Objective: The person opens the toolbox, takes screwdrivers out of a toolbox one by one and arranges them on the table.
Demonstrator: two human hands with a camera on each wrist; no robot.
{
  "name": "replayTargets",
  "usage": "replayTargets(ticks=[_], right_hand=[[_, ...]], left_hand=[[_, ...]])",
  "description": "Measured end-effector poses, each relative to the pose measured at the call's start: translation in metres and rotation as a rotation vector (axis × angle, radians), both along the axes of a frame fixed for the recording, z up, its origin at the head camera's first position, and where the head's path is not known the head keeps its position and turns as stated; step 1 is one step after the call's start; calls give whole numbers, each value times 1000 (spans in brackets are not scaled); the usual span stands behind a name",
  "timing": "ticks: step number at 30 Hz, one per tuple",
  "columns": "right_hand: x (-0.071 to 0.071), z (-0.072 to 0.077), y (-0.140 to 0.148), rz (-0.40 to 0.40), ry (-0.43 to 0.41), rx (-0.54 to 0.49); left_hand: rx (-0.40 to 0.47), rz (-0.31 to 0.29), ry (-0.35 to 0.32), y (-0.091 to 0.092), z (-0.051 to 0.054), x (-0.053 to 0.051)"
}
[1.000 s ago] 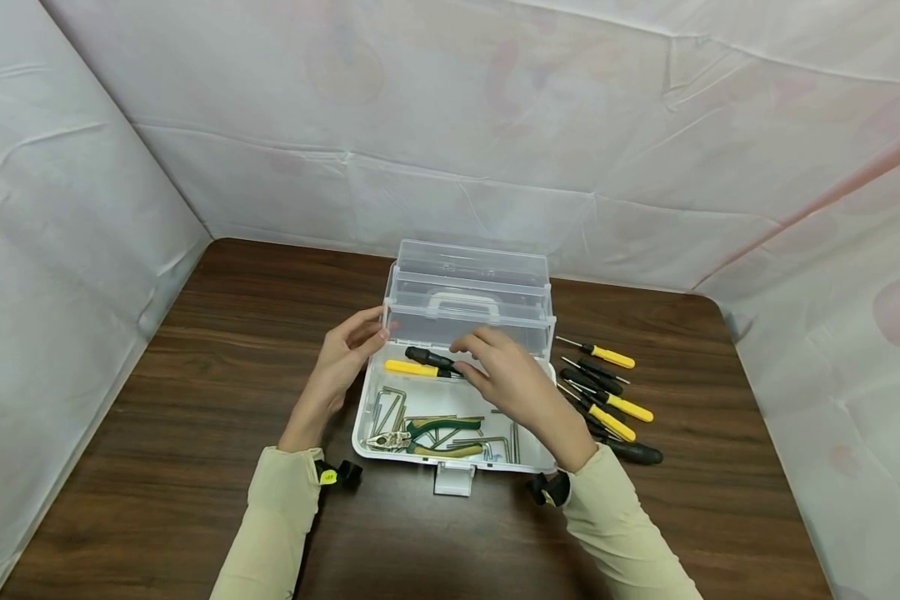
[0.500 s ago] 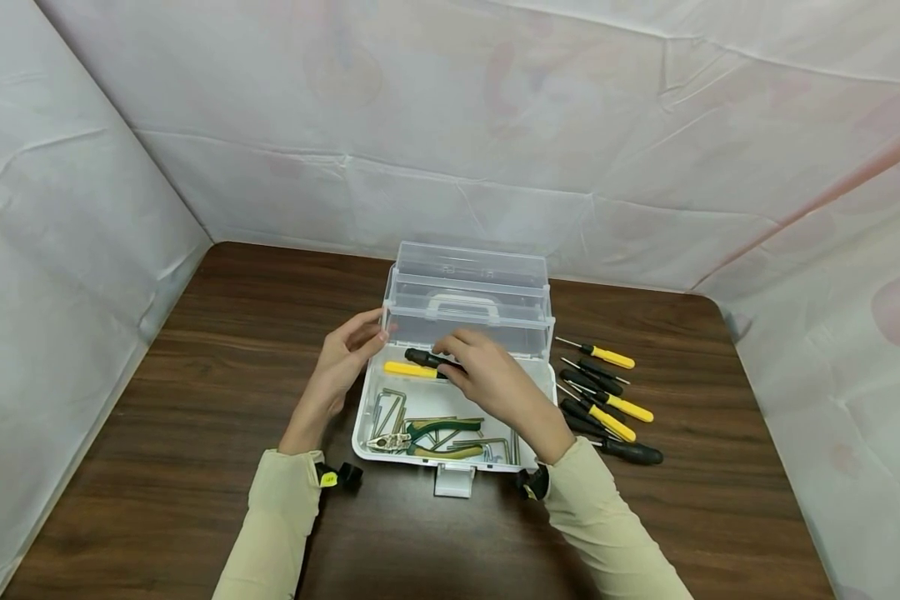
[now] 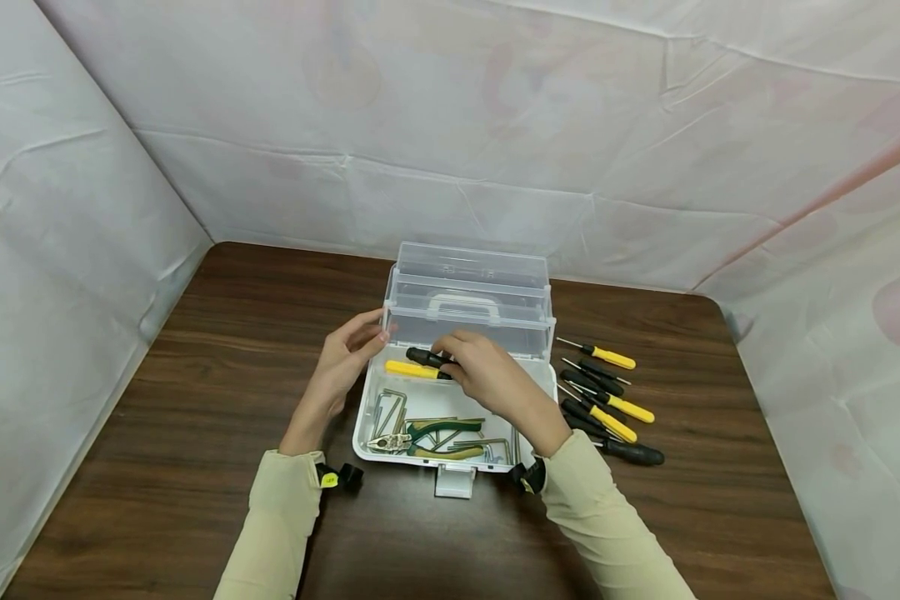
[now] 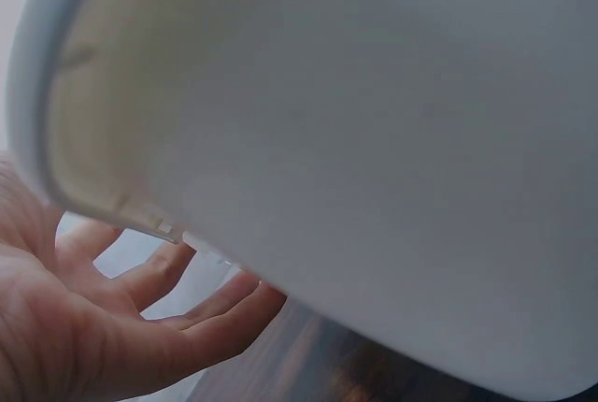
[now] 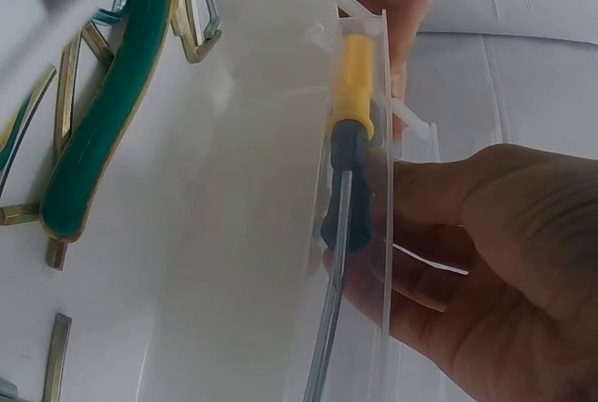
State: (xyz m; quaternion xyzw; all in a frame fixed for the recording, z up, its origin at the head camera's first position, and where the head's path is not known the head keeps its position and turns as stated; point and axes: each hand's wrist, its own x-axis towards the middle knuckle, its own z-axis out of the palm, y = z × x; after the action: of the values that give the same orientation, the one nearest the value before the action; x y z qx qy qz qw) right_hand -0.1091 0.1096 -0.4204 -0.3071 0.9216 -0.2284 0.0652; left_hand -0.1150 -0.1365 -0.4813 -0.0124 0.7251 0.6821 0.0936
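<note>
A white toolbox (image 3: 358,417) stands with its clear lid and trays (image 3: 468,292) raised at the back. My left hand (image 3: 341,358) holds the left end of the raised clear part, thumb in front. My right hand (image 3: 495,379) pinches a black-handled screwdriver (image 3: 422,357) lying in a clear tray. Beside it lies a yellow-handled screwdriver (image 3: 411,369), whose shaft shows in the right wrist view along the tray wall (image 5: 386,234). Green-handled pliers (image 3: 450,425) and several hex keys (image 3: 390,404) lie in the box bottom. In the left wrist view the box's outer wall (image 4: 355,140) hides some fingertips.
Several black and yellow screwdrivers (image 3: 611,417) lie in a loose heap on the brown table (image 3: 195,400), right of the box. The front latch (image 3: 453,481) hangs down. White fabric (image 3: 390,108) surrounds the table at the back and sides.
My right hand has moved left inside the box and its fingers have come together on the black screwdriver handle. My left hand has stayed in place.
</note>
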Motion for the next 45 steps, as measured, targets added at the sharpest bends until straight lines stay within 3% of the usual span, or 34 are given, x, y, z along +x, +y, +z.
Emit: replayTargets(ticks=[13,28,45], right_hand=[[-2,2,1,-8,25,22],[-1,16,12,-15,76,49],[4,24,58,-101,130,87]], left_hand=[[-6,2,-2,0,0,0],[-14,8,-3,0,-1,-3],[-29,3,6,-1,-1,-3]])
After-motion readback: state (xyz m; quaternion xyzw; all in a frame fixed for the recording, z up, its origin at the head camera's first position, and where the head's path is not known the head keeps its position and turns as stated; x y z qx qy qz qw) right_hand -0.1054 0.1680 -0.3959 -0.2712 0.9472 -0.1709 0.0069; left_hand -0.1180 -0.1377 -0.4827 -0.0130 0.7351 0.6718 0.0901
